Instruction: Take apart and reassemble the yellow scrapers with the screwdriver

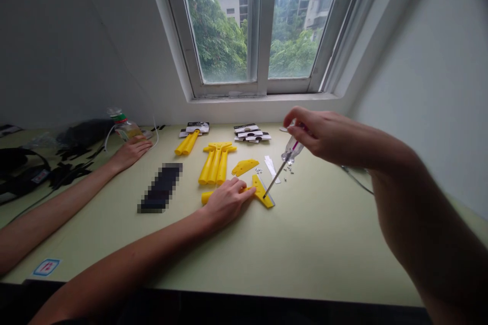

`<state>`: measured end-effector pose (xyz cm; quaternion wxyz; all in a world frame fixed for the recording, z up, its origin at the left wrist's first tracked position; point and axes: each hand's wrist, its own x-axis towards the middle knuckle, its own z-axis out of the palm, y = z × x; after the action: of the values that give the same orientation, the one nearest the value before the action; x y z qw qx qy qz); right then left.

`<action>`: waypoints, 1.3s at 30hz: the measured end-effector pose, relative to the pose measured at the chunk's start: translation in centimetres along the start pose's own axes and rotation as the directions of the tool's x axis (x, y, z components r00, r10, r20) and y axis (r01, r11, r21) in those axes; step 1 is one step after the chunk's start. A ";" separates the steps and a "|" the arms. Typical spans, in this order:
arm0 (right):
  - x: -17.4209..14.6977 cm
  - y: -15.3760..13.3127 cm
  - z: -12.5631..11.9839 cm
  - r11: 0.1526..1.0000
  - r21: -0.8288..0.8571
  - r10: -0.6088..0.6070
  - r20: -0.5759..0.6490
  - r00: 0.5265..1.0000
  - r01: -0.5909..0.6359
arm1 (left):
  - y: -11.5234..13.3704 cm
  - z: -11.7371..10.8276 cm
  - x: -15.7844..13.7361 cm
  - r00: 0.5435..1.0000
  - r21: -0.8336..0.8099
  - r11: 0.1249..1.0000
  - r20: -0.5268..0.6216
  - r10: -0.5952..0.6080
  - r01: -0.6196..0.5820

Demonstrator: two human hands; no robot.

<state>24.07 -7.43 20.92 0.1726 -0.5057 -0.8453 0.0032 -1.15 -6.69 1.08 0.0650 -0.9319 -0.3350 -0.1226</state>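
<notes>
My left hand (231, 197) is closed over the handle of a yellow scraper (258, 190), pressing it flat on the table. A thin metal blade runs along the right edge of its head. Held high in my closed right hand (310, 129) is a screwdriver (277, 174), its shaft slanting down to the left. The screwdriver tip meets the scraper head near its lower end. Just beyond lie a loose yellow head plate (245, 166), a cluster of small nuts (258, 170), white blade strips (271, 167) and several small screws (288, 169).
Yellow scraper handles (212, 166) lie in a group behind my left hand, with two more (187, 143) farther back. Printed cards (251, 133) are stacked near the window. At left, another person's hand (133, 152) rests by a bottle (127, 126). A pixelated dark rectangle (160, 188) covers something.
</notes>
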 end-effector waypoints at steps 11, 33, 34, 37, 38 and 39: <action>2.5 0.4 -1.4 0.993 -0.033 -0.109 0.172 0.979 0.116 | 0.0 -0.2 0.0 1.000 0.002 1.000 0.015 -0.003 0.003; 3.9 2.0 -1.5 0.975 -0.190 -0.063 0.263 0.963 0.116 | 0.1 -0.2 -0.1 1.000 0.008 1.000 -0.009 -0.006 0.006; 3.9 2.0 -1.7 0.979 -0.124 -0.121 0.288 0.950 0.163 | 0.1 -0.2 -0.1 1.000 0.007 1.000 -0.011 -0.006 0.006; 3.5 1.2 -2.2 0.977 0.064 -0.214 0.356 0.910 0.205 | 0.1 -0.2 -0.2 1.000 0.009 1.000 -0.019 -0.007 0.007; 3.4 0.8 -2.2 0.983 0.057 -0.181 0.383 0.906 0.173 | 0.1 -0.2 -0.2 1.000 0.010 1.000 -0.020 -0.010 0.010; 3.2 0.4 -2.0 0.992 0.012 -0.123 0.409 0.904 0.129 | 0.1 -0.2 -0.2 1.000 0.009 1.000 -0.020 -0.013 0.013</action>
<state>23.62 -4.85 23.70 -0.0120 -0.4395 -0.8935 0.0911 -1.30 -6.95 1.23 0.0720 -0.9282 -0.3409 -0.1307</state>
